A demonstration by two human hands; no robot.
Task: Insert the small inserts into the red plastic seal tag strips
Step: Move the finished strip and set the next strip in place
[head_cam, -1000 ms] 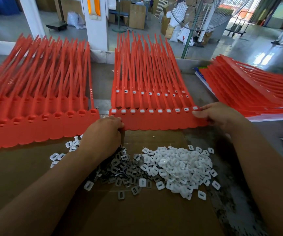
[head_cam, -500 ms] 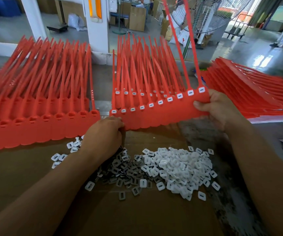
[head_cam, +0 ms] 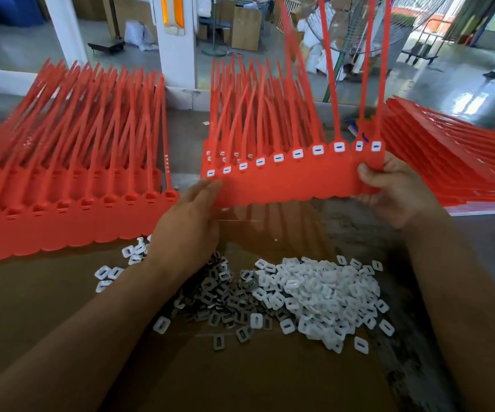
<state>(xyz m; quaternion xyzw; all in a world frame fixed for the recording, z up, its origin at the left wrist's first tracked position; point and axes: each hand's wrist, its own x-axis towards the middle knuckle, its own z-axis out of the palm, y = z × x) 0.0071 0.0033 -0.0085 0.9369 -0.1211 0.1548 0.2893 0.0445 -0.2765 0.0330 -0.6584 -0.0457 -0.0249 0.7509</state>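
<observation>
The visible sockets of the red seal tag strip (head_cam: pixel 284 182) each held a white insert (head_cam: pixel 318 149), and it hung tilted above the loose inserts (head_cam: pixel 314 289), the right hand (head_cam: pixel 395 191) pinching its right end and the left hand (head_cam: pixel 189 221) touching its left end with straight fingers.

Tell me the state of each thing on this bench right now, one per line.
Lifted strip: held up, tilted, white inserts fitted.
Right hand: pinches the strip's right end.
Left hand: at the strip's left end, grip blurred.
Left stack: resting, sockets empty.
Right stack: resting, piled.
White inserts: loose pile.
Grey inserts: loose pile.
</observation>
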